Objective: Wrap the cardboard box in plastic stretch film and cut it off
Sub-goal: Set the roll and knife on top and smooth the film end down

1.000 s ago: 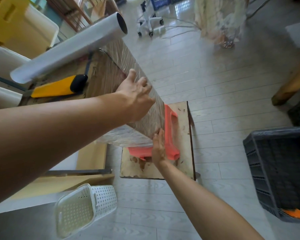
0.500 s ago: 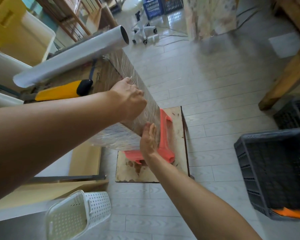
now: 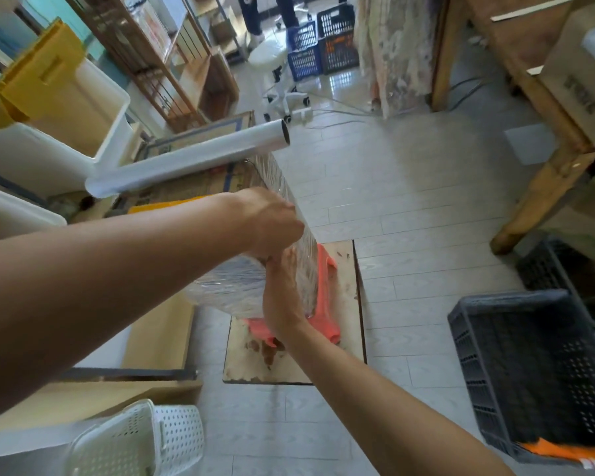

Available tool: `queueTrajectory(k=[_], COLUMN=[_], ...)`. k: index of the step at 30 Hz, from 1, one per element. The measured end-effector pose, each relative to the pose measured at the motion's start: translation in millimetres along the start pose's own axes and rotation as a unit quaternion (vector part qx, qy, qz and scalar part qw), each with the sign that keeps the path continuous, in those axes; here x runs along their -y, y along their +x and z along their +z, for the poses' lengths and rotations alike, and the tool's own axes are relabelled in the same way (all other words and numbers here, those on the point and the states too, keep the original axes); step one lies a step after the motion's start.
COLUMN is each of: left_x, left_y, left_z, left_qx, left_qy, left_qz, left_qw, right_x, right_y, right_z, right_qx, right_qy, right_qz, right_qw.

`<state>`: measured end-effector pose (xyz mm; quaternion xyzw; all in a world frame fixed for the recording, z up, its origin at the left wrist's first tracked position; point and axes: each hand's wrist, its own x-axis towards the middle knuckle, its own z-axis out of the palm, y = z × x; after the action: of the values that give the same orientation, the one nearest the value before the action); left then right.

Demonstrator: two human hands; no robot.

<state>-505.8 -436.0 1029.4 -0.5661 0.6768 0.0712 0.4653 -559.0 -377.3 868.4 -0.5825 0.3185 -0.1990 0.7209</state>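
Observation:
The cardboard box point(image 3: 227, 290), covered in shiny stretch film, stands tilted on a red plastic stool point(image 3: 327, 286). The white film roll point(image 3: 186, 159) rests across the box's far top edge, with film running down the right side. My left hand point(image 3: 272, 221) is curled over the box's top right edge near the front corner. Just below it, my right hand point(image 3: 282, 293) presses flat against that near corner, its fingertips blurred behind film. A yellow tool point(image 3: 158, 207) lies on the box top, mostly hidden by my left arm.
The stool sits on a worn wooden board point(image 3: 347, 314) on the tiled floor. A dark plastic crate point(image 3: 529, 365) is at right, a white basket point(image 3: 134, 441) at the bottom left, white bins point(image 3: 66, 139) at left, a wooden table leg point(image 3: 543, 187) at right.
My left hand slid toward the box's near corner and curled its fingers over the edge. My right hand rose up the corner until it sits just under the left.

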Motion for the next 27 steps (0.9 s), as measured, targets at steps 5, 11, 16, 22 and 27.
queueTrajectory(k=[5,11,16,22,27], left_x=[7.6,6.0,13.4,5.3,-8.1], left_y=[-29.2,-62.0,-87.6,-139.8,-172.4], left_z=[8.7,-1.2,13.4,68.0,137.2], left_qx=[-0.099,-0.325,-0.449,-0.561,-0.607], left_qy=[-0.076,-0.127,-0.198,-0.305,-0.351], left_qz=[0.001,-0.004,-0.054,-0.076,-0.144], left_qw=[0.992,0.937,0.87,0.765,0.698], right_x=[27.7,43.0,60.4,93.3,119.7], right_y=[-13.6,-38.5,-56.2,-83.8,-98.5], right_z=[-2.6,-9.6,-9.5,-11.0,0.9], right_qx=[-0.018,-0.022,-0.039,-0.037,-0.029], right_qy=[-0.009,0.003,-0.074,-0.168,-0.251], right_qz=[-0.043,-0.135,-0.057,-0.116,-0.206], right_qw=[0.999,0.991,0.995,0.978,0.946])
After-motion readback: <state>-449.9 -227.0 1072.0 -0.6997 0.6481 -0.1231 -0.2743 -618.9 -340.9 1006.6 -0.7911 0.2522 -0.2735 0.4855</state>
